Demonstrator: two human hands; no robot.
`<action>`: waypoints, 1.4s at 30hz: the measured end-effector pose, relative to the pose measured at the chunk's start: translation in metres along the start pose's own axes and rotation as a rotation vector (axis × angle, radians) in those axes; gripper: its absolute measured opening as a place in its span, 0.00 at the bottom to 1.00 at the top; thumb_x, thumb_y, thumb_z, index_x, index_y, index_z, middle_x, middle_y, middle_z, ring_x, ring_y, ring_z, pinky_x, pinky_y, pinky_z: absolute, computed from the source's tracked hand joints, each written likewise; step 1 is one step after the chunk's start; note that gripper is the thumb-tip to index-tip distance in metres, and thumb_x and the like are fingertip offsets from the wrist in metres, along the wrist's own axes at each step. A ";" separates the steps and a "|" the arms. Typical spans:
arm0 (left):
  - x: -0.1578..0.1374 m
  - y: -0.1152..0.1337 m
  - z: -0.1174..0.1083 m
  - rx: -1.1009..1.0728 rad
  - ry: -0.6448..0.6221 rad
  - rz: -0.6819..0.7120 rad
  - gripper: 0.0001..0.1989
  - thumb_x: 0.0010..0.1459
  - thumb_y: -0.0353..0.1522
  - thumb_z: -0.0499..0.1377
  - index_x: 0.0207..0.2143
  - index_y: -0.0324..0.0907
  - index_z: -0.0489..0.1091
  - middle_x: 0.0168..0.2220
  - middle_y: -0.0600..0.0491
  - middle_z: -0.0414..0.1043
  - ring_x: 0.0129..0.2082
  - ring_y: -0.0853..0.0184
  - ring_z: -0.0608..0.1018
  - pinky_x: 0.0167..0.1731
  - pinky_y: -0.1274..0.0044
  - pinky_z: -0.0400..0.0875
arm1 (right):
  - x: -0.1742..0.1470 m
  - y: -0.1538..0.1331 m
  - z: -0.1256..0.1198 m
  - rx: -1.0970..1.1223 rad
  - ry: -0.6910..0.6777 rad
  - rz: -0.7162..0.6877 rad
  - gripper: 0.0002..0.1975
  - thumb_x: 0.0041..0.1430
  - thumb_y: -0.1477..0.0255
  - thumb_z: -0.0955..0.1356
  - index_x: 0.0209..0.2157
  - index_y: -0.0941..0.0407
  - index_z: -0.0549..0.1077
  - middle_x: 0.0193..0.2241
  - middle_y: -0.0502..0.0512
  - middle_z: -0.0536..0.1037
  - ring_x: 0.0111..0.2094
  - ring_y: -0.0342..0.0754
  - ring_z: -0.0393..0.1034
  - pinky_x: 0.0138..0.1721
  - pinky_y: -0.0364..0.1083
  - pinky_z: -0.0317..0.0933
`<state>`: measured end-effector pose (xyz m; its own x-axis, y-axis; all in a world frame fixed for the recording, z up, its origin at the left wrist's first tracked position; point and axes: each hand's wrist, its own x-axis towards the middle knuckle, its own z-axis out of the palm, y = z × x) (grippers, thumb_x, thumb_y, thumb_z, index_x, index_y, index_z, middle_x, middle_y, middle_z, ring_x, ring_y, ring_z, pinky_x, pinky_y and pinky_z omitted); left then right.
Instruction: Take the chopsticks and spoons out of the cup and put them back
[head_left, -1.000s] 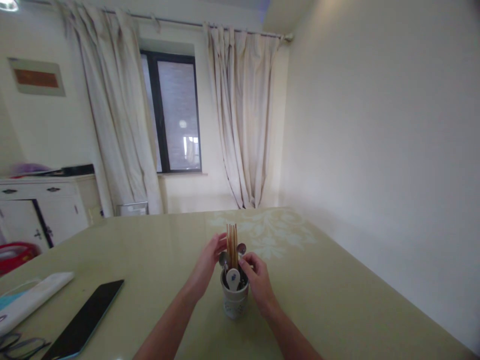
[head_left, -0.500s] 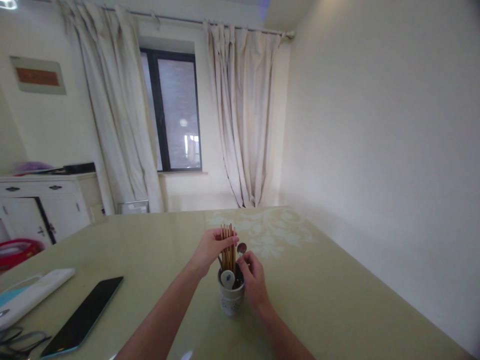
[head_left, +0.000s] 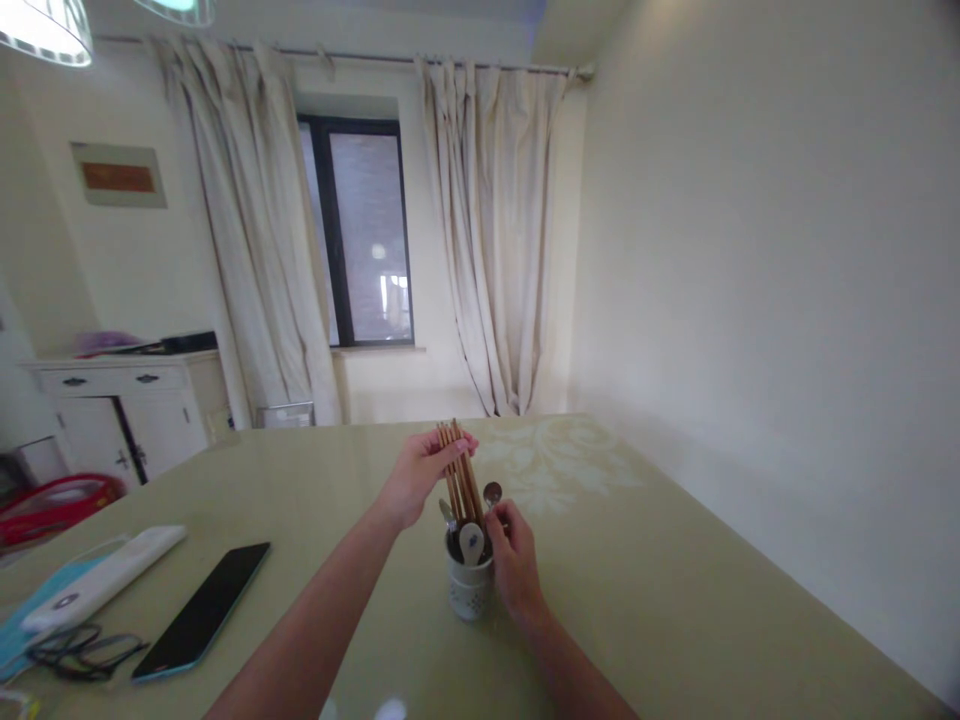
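Observation:
A white patterned utensil cup [head_left: 470,592] stands upright on the table. Wooden chopsticks [head_left: 465,487] rise out of it, leaning left at the top. My left hand [head_left: 420,472] is closed around their upper ends. At the cup's right rim my right hand [head_left: 516,560] is closed in a pinch by a metal spoon [head_left: 492,492], whose round bowl points up; fingers hide its handle. A white ceramic spoon [head_left: 472,541] leans at the front of the cup. Another metal utensil [head_left: 447,514] sticks out on the left side.
On the left of the table [head_left: 360,600] lie a dark phone or tablet [head_left: 204,610], eyeglasses [head_left: 82,650], a white oblong device [head_left: 105,580] and a blue item [head_left: 22,620]. A wall [head_left: 765,300] runs along the right side; a white cabinet [head_left: 135,410] stands at the back left.
My left hand has raised the chopsticks slightly, and their tops now tilt left. My right hand stays by the metal spoon. The whole view has shifted a little to the left.

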<state>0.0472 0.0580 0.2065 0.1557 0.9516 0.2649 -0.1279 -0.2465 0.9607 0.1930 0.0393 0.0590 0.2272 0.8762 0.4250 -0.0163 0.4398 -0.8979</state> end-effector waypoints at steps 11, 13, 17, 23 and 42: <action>-0.027 0.094 -0.070 0.097 0.362 0.398 0.25 0.53 0.47 0.72 0.47 0.44 0.76 0.40 0.50 0.84 0.43 0.60 0.85 0.43 0.69 0.80 | 0.000 0.004 -0.002 -0.025 -0.005 -0.006 0.14 0.63 0.59 0.66 0.29 0.52 0.66 0.25 0.47 0.68 0.28 0.46 0.63 0.30 0.44 0.59; -0.030 0.088 -0.084 0.175 0.405 0.371 0.28 0.50 0.49 0.72 0.48 0.42 0.77 0.39 0.50 0.84 0.43 0.59 0.85 0.43 0.69 0.80 | 0.000 0.004 -0.002 -0.029 0.000 -0.002 0.14 0.63 0.59 0.67 0.29 0.53 0.66 0.25 0.47 0.68 0.28 0.47 0.63 0.30 0.44 0.59; -0.028 0.039 -0.100 0.347 0.397 0.271 0.31 0.45 0.55 0.71 0.40 0.40 0.78 0.36 0.49 0.83 0.39 0.58 0.84 0.43 0.68 0.79 | 0.001 0.004 -0.004 -0.033 0.001 0.001 0.14 0.62 0.59 0.67 0.29 0.53 0.67 0.25 0.47 0.68 0.28 0.47 0.63 0.30 0.44 0.59; -0.028 -0.044 -0.105 0.456 0.374 0.157 0.30 0.47 0.56 0.69 0.41 0.42 0.80 0.40 0.47 0.85 0.42 0.53 0.84 0.50 0.64 0.77 | 0.002 0.005 -0.007 -0.039 0.006 -0.003 0.14 0.62 0.58 0.68 0.29 0.53 0.67 0.25 0.47 0.69 0.28 0.47 0.64 0.30 0.44 0.60; -0.029 -0.082 -0.138 0.234 0.096 -0.447 0.30 0.41 0.48 0.74 0.42 0.44 0.71 0.39 0.48 0.83 0.43 0.56 0.85 0.39 0.68 0.79 | 0.001 -0.002 -0.003 -0.038 -0.008 0.013 0.14 0.63 0.60 0.67 0.28 0.53 0.66 0.25 0.47 0.68 0.27 0.46 0.63 0.29 0.44 0.59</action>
<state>-0.0816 0.0755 0.1082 0.0529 0.9832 -0.1747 0.1548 0.1648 0.9741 0.1956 0.0385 0.0605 0.2192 0.8833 0.4144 0.0176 0.4211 -0.9068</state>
